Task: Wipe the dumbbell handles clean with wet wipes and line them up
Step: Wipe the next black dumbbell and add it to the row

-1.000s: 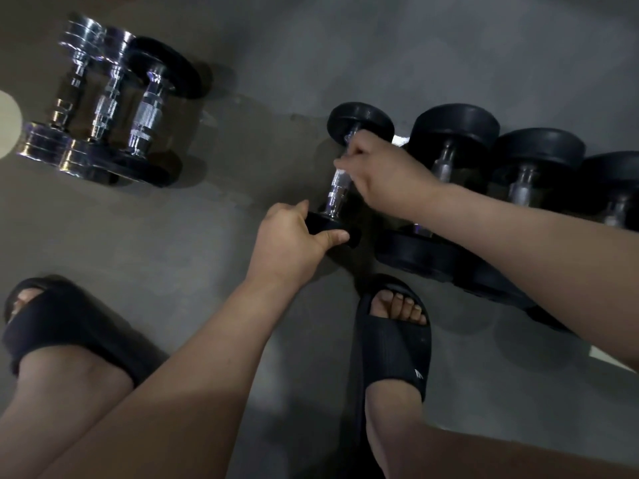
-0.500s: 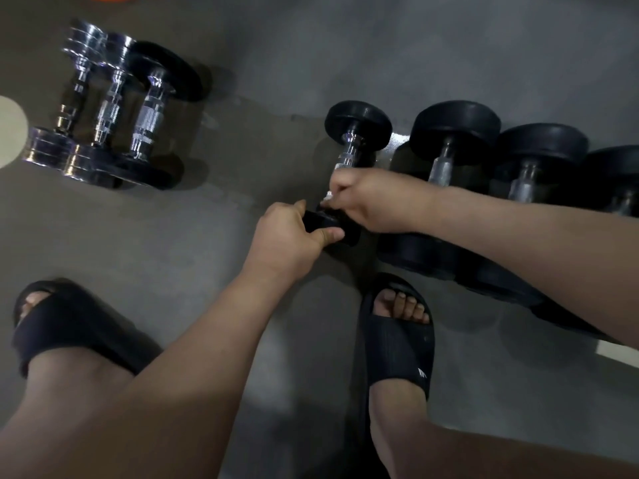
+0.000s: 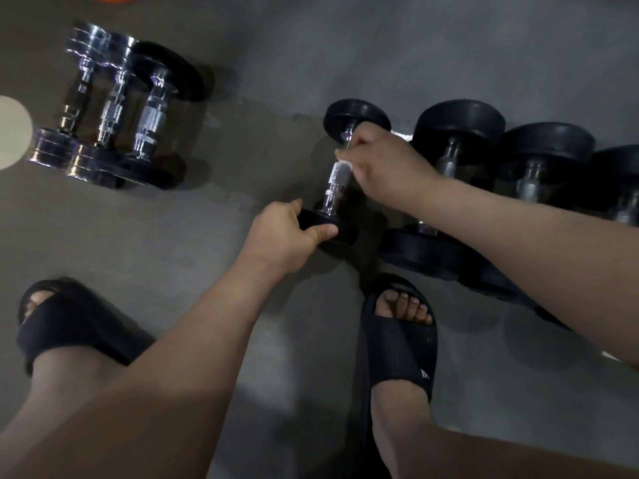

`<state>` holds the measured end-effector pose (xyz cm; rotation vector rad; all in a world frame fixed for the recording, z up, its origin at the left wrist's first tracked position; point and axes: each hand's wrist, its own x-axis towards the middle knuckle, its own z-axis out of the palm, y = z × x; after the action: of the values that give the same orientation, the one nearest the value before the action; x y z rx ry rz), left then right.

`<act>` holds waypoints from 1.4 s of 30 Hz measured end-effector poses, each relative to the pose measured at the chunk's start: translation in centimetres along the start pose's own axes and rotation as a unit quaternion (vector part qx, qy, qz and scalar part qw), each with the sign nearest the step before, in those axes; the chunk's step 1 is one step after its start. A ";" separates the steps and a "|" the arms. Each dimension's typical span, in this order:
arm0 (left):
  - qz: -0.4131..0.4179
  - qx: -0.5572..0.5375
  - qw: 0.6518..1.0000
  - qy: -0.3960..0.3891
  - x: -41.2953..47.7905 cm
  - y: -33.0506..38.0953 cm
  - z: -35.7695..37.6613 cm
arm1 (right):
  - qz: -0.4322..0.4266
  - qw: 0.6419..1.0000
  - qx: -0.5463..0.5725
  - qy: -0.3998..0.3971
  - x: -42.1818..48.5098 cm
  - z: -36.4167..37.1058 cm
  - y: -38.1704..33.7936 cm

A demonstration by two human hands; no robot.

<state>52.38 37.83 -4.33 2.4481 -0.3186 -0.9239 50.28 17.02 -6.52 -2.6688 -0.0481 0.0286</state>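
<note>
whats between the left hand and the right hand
In the head view, the bare lower part of the dumbbell handle runs between left hand and right hand.

Fingers [image 3: 358, 141] of the right hand [image 3: 383, 164] are covering the upper handle of the small dumbbell [image 3: 334, 188]. Only a white sliver of wipe [image 3: 344, 163] is showing beneath them. Fingers [image 3: 290, 210] of the left hand [image 3: 283, 236] are masking part of its near head. Far right of the fingers, the last dumbbell [image 3: 619, 181] is running off frame.

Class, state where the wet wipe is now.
Head view, right of centre: the right hand pinches the wet wipe against the small black dumbbell's handle.
</note>
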 end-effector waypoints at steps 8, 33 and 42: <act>-0.001 0.000 1.000 -0.006 0.0 0.2 -0.1 | -0.060 0.998 -0.005 -0.026 -0.4 -0.1 0.1; -0.014 -0.022 1.000 -0.012 -0.2 0.1 -0.7 | -0.026 0.999 -0.018 -0.018 -0.5 0.9 -0.7; -0.011 -0.027 0.999 -0.020 -0.3 0.1 -0.8 | -0.045 0.999 -0.022 0.001 0.4 -0.4 -0.1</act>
<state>52.76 38.14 -3.59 2.3898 -0.2779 -0.9800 50.67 16.93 -6.13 -2.7078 -0.1699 -0.0036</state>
